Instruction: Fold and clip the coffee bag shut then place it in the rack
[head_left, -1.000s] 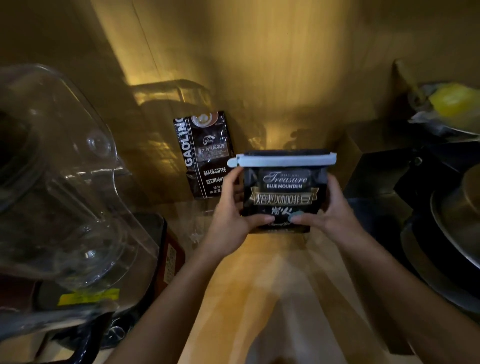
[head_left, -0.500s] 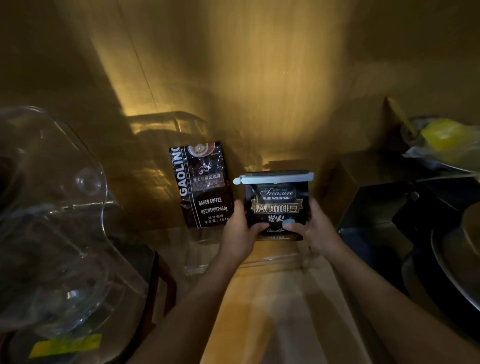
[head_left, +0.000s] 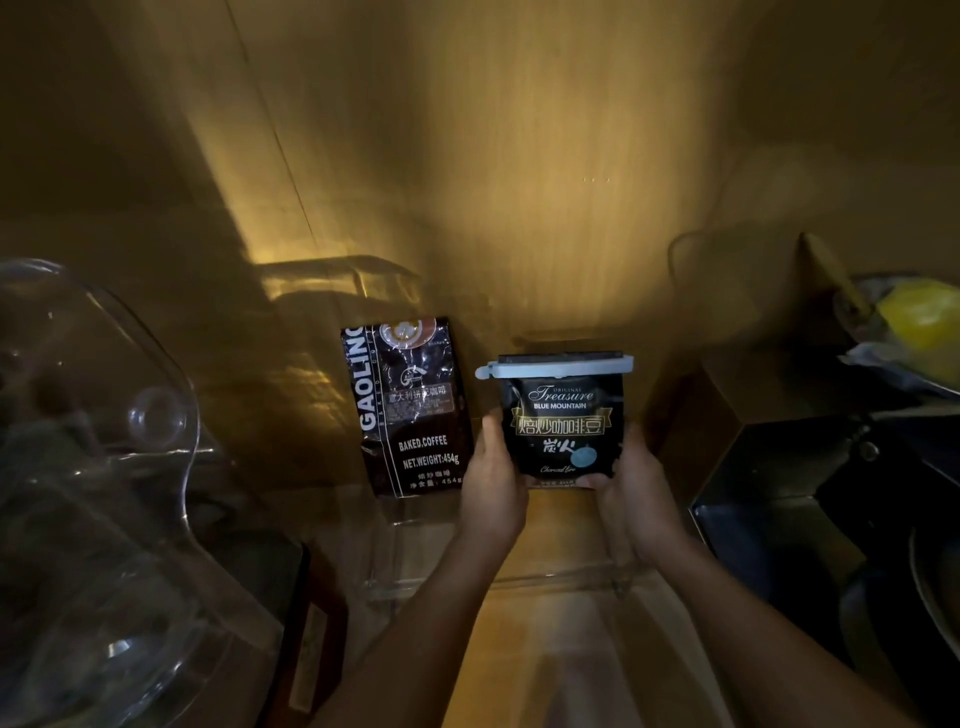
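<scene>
The black coffee bag (head_left: 563, 421) stands upright near the back wall, its folded top held by a pale blue clip (head_left: 556, 368). My left hand (head_left: 493, 488) grips its lower left edge and my right hand (head_left: 631, 493) grips its lower right edge. The bag sits within a clear acrylic rack (head_left: 519, 579), whose front wall is faintly visible below my hands. I cannot tell whether the bag's bottom rests on the rack floor.
A second coffee bag (head_left: 410, 410) leans against the wall in the rack's left part. A large clear plastic container (head_left: 98, 493) fills the left. Dark cookware (head_left: 831, 499) and a yellow object (head_left: 919, 317) crowd the right.
Both hands have carried the clipped bag away from me toward the back wall and down into the rack beside the other bag. The camera view has tilted upward.
</scene>
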